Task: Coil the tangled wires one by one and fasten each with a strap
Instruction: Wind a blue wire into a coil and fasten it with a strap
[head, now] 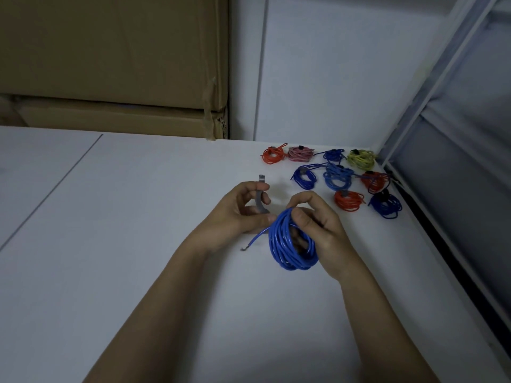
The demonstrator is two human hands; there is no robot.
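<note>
1. We have the blue coiled wire [293,241] held above the white counter [138,244], just right of frame centre. Our right hand [318,225] grips it, fingers [302,200] curled over the top of the loops and threaded through the middle.
2. Our left hand [243,208] pinches the grey strap [260,197] between thumb and fingers. The strap stands upright, its lower end curving toward the coil and its top end free.
3. One stripped wire end [250,243] sticks out of the coil toward lower left, loose.
4. Nine finished bundles [334,175] (orange, pink, blue, yellow-green, red, dark blue) sit in the upper right of the frame by the counter's corner. No tangled wires in view, so we're likely on the last one, at the strapping step.
5. Risks from here:
   - Loops spring open if the right hand's grip relaxes while threading the strap.
   - Strap catches only some turns, leaving the outer loops to slip free.
   - The loose tail stays outside the wrap and unwinds.
   - We can't tell whether the strap already passes through the coil; the fingers hide that spot.
</note>
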